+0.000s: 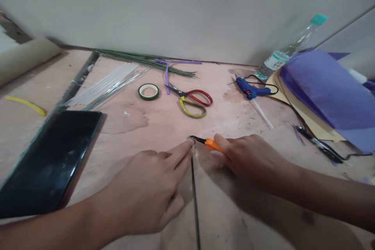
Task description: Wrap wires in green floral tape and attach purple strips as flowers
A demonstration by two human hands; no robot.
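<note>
My right hand is closed around the orange handles of a pair of pliers. Their dark, thin jaws point left and meet the fingertips of my left hand. Those left fingers are pressed together at the end of a dark green floral wire, which runs from them straight down toward the bottom of the view. The wire's tip between the fingers and the jaws is too small to make out.
Ahead lie red-and-yellow-handled scissors, green tape, purple strips, green wires and glue sticks. A phone is left; a blue glue gun, bottle, pen and purple sheets are right.
</note>
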